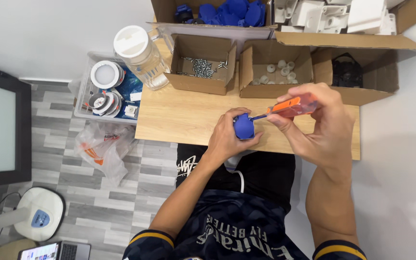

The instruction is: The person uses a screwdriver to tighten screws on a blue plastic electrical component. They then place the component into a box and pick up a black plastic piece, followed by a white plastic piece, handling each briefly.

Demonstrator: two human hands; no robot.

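The person's left hand (228,137) was wrapped around a small blue plastic part (244,127), fingers curled over its top and thumb beneath, holding it just above the near edge of the wooden table (184,118). The right hand (316,123) gripped an orange-handled screwdriver (290,107) between thumb and fingertips, the handle lying nearly level and the dark shaft running left, its tip set against the blue part. The two hands sat close together, joined only through the tool.

Behind them, along the far side of the table, stood a row of open cardboard boxes. One held loose silver screws (201,66); the next, just beside it, held small white round pieces (278,71); a third on the right held something black (346,71) that I could not make out. Farther back, a larger box was heaped with more blue parts (227,12), and beside it another was filled with white plastic housings (333,14).

At the table's left corner stood a clear jug with a white lid (138,53). Off the table to the left, a clear bin (85,103) held round white fittings, with a crumpled plastic bag (103,149) on the grey floor below it.
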